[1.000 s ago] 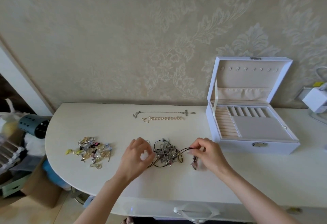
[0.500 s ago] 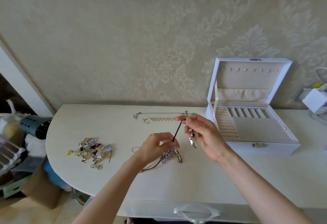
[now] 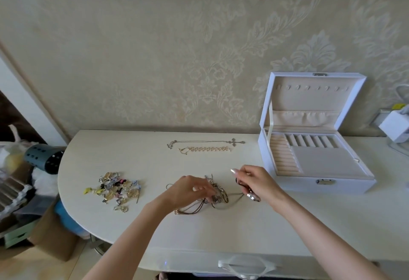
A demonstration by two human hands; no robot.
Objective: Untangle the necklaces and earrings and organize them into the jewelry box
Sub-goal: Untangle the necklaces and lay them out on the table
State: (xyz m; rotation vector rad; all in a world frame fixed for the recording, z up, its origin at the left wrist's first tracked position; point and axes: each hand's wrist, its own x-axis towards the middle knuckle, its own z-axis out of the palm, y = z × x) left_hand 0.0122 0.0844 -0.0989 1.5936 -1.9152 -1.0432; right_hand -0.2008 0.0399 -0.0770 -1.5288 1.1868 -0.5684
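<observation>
Sprawling necklace tangle (image 3: 214, 196), silver chains (image 3: 213, 184) knotted with brown cords (image 3: 192, 210)

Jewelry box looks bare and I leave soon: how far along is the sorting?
Done: a cross necklace and a beaded chain lie laid out near the wall. In hand: the left hand pinches the tangle while the right hand holds a dark cord running from it. Left: the rest of the tangle, the earring pile, and filling the jewelry box, whose compartments show nothing.
</observation>
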